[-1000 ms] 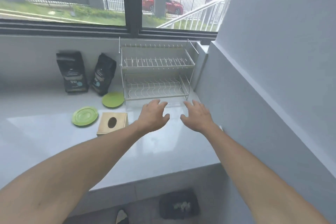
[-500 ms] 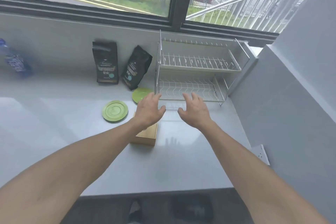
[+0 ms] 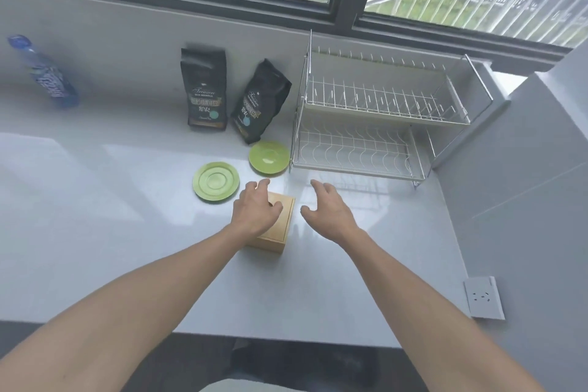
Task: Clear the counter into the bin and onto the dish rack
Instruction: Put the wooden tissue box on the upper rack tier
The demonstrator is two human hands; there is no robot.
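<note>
Two green saucers lie on the grey counter (image 3: 95, 200): one (image 3: 216, 181) left of the other (image 3: 269, 158), which sits beside the empty two-tier wire dish rack (image 3: 378, 124). A wooden tissue box (image 3: 276, 226) stands in front of the saucers. My left hand (image 3: 256, 210) hovers over the box, fingers spread, covering most of its top. My right hand (image 3: 327, 210) is open above bare counter to the right of the box. Two black coffee bags (image 3: 205, 89) (image 3: 259, 102) lean against the back wall. No bin is in view.
A blue plastic bottle (image 3: 44, 73) leans at the far left by the back wall. A grey wall (image 3: 525, 184) with a white socket (image 3: 483, 301) closes off the right side. The window runs along the back. The counter's front edge is near me.
The view has swung left and down, bringing the bottle into sight. My left hand has come over the tissue box; both hands stay open and close together.
</note>
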